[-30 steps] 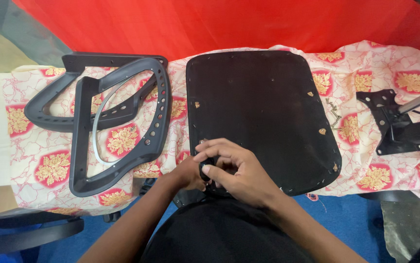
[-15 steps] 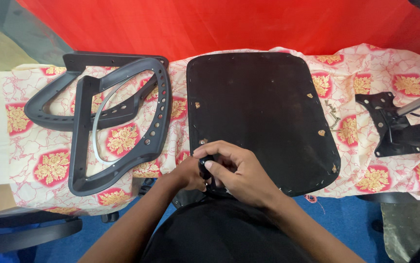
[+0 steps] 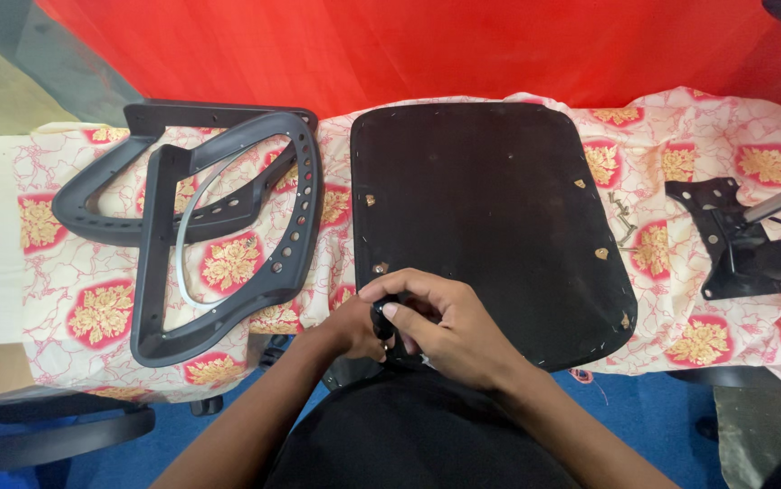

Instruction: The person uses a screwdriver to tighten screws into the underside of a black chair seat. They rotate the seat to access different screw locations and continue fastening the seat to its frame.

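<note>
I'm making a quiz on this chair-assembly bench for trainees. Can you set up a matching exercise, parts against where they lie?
Things:
1. black seat base
2. grey backrest frame
3. black metal tilt mechanism
4. loose screws

Places:
A. far right of the flowered cloth
B. middle, just beyond both hands
C. left of the seat base
D. just past the seat base's right edge

Pairs: 1-B, 2-C, 3-A, 4-D. The left hand and right hand meet on a small black part at the base's near edge.
</note>
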